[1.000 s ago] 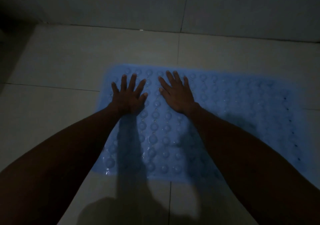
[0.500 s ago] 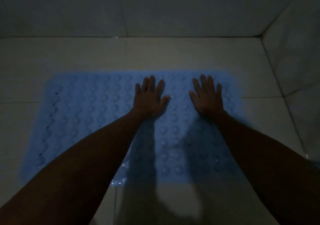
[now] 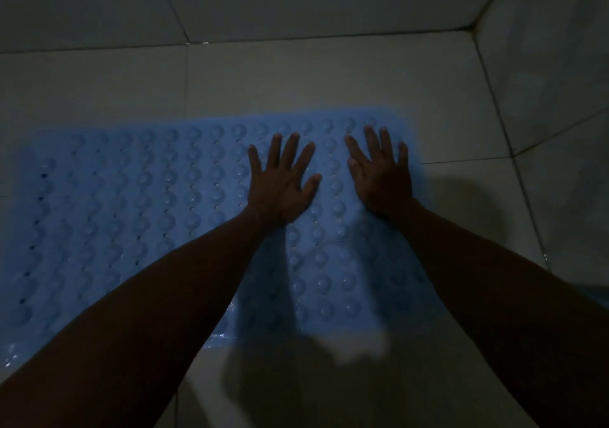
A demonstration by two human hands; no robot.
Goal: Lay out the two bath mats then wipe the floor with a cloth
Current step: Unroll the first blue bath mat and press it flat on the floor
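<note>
I see the blue bath mat (image 3: 138, 216) flat on the tile floor (image 3: 296, 78), near the wall corner. L hand (image 3: 280, 185) and R hand (image 3: 382, 177) both press on its right end, fingers straight and spread, holding nothing. Dim light.

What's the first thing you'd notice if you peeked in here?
A big blue bath mat covered in round bumps, spread flat on the pale tiled floor. Two hands press on its right end, fingers spread: the left hand and the right hand, which is near the mat's right edge.
</note>
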